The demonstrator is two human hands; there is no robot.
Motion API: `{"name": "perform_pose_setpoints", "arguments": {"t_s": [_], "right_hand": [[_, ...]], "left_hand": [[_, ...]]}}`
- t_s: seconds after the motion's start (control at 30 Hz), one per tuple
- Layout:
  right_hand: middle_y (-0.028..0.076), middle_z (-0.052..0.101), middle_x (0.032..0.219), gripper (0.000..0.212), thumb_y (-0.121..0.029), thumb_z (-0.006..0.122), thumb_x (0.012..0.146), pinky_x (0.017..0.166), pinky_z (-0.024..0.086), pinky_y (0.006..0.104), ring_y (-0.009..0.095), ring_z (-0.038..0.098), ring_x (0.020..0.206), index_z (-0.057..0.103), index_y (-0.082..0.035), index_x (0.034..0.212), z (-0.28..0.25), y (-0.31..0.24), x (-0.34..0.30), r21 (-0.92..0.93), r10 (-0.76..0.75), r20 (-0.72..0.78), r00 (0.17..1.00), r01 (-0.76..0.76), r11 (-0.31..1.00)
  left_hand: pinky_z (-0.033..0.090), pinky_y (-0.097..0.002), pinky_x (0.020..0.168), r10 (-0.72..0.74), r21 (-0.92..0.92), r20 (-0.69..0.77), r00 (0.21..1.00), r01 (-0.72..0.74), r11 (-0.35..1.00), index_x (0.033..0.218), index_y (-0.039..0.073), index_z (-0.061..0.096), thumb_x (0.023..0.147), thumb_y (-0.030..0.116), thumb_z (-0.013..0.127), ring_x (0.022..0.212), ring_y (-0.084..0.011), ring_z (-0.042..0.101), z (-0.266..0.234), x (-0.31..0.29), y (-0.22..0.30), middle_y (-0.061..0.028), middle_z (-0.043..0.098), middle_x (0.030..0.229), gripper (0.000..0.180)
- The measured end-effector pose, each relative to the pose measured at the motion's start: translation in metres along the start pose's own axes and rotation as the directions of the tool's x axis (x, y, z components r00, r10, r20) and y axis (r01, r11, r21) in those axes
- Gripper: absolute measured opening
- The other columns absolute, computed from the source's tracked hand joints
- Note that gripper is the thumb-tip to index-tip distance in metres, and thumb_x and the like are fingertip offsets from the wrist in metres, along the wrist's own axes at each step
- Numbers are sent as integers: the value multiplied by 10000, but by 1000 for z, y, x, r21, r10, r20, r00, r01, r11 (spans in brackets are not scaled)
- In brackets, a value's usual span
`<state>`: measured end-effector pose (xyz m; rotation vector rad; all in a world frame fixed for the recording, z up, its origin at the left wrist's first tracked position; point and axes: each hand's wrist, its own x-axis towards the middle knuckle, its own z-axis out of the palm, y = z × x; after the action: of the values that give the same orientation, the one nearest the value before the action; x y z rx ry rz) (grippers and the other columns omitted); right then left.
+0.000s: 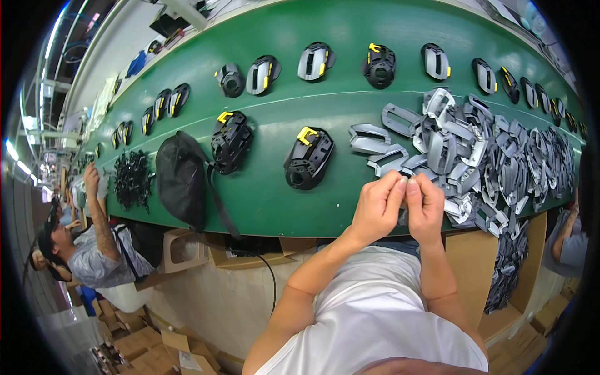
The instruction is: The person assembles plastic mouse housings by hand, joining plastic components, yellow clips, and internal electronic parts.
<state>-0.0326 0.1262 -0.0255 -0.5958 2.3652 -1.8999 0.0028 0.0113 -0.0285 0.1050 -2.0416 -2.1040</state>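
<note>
In the head view, both hands are meeting at the near edge of the green belt [281, 112], just in front of the person's chest. The left hand [377, 209] and the right hand [426, 209] are pinching together on one small grey plastic piece [404, 215], which is showing only as a sliver between the fingertips and below them. The fingers of both hands are curling closed on it; the thumbs and forefingers are touching one another over the part. Its long axis cannot be told, since the fingers are hiding most of it. Neither hand is nearer: the piece is sitting between them, held off the belt surface.

Taking the belt as the landmark, a heap of grey frame parts [481, 150] is lying on its right stretch, just beyond the right hand. A black housing with a yellow clip [309, 157] is resting on the belt left of the hands, with another [231, 140] and a black cap [181, 178] further left. More housings are lining the belt's far side.
</note>
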Motion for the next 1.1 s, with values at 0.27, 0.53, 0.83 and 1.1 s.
{"name": "perform_pose_setpoints", "arguments": {"t_s": [0.27, 0.53, 0.83, 1.1], "right_hand": [[81, 424, 505, 208, -55, 500, 848, 390, 294, 296, 189, 408, 389, 436, -13, 654, -7, -8, 2, -22, -323, 56, 945, 324, 946], [69, 434, 519, 240, -94, 519, 852, 397, 328, 278, 191, 424, 398, 425, -26, 641, -10, -9, 3, 16, -476, 88, 875, 477, 879], [21, 370, 520, 273, -111, 430, 921, 415, 236, 250, 80, 294, 457, 375, -37, 664, 2, -13, -10, 218, -216, -35, 976, 218, 951], [67, 449, 542, 230, -107, 482, 874, 399, 311, 286, 161, 435, 426, 430, -24, 666, -7, -8, -6, -18, -367, 13, 930, 367, 930]], "left_hand": [[292, -209, 446, 49, -347, 218, 975, 30, 937, 712, 32, 445, 953, 209, 433, 513, -43, 334, -6, 2, 0, 24, 423, 587, 299], [336, -233, 457, 146, -255, 266, 953, -77, 964, 703, 15, 462, 931, 186, 459, 497, -87, 407, -12, 0, 8, -29, 468, 582, 285], [353, -282, 425, 403, 63, 13, 915, -403, 913, 686, -7, 502, 860, 54, 494, 448, -176, 456, 2, -3, 7, -75, 471, 563, 185], [331, -260, 441, 169, -96, 93, 981, -160, 982, 674, 9, 475, 903, 123, 470, 455, -113, 410, -6, 1, 10, -58, 461, 547, 257]]}}
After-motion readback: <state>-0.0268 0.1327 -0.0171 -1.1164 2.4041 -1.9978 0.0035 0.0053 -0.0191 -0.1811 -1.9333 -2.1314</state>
